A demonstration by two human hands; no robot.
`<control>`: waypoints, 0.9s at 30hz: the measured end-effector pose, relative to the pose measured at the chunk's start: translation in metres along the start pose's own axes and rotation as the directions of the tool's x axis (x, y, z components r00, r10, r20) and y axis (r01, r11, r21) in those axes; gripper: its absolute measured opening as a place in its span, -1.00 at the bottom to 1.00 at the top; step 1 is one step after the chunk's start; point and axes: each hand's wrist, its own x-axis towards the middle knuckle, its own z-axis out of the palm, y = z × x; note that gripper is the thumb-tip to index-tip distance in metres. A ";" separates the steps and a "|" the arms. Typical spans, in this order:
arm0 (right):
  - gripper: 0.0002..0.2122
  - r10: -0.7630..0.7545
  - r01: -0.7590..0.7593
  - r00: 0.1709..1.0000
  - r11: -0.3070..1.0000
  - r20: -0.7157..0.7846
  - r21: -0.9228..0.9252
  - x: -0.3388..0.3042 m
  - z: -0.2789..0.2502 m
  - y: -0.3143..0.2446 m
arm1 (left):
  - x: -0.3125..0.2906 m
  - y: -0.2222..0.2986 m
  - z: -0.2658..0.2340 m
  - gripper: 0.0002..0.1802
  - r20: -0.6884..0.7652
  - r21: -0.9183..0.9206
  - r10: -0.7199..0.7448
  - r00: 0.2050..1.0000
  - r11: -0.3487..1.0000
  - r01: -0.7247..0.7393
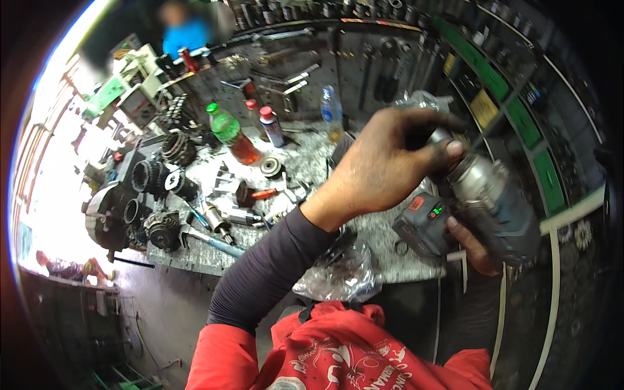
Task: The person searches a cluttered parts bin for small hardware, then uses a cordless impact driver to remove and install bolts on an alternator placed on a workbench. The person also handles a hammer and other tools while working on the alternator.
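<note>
My right hand (478,247) is wrapped round the grip of a cordless impact wrench (497,211), on the right over the bench edge. Its battery (422,224) has a small lit green display and points left. The wrench's metal nose is up, toward my left hand (383,159). With thumb and fingers closed, my left hand pinches a short metal socket (440,137) at that nose. Both hands are stained dark. My left fingers partly cover the socket, so I cannot tell whether it sits fully on the wrench. The tool hides most of my right fingers.
On the metal-topped workbench (195,260) lie an alternator (162,229), a hammer (214,242) and several motor parts. Behind them stand a green-capped bottle (233,133), a spray can (271,127) and a clear bottle (331,114). A plastic bag (344,273) hangs at the front edge. Green-fronted shelves (523,123) line the right.
</note>
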 end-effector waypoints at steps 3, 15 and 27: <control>-0.59 0.102 -0.083 0.985 0.988 -0.143 0.134 -0.049 0.004 -0.041 | -0.018 0.019 0.008 -0.51 0.159 -0.107 -0.013 0.987 0.994 0.030; -0.45 0.615 -0.241 0.788 0.305 0.002 0.921 -0.239 0.189 -0.009 | -0.133 -0.084 -0.036 -0.18 0.564 0.598 -0.135 0.814 0.747 -0.291; -0.67 0.682 -0.502 0.706 0.292 0.190 0.814 -0.231 0.283 0.068 | -0.170 -0.156 -0.035 -0.35 0.480 0.858 -0.369 0.796 0.008 -0.513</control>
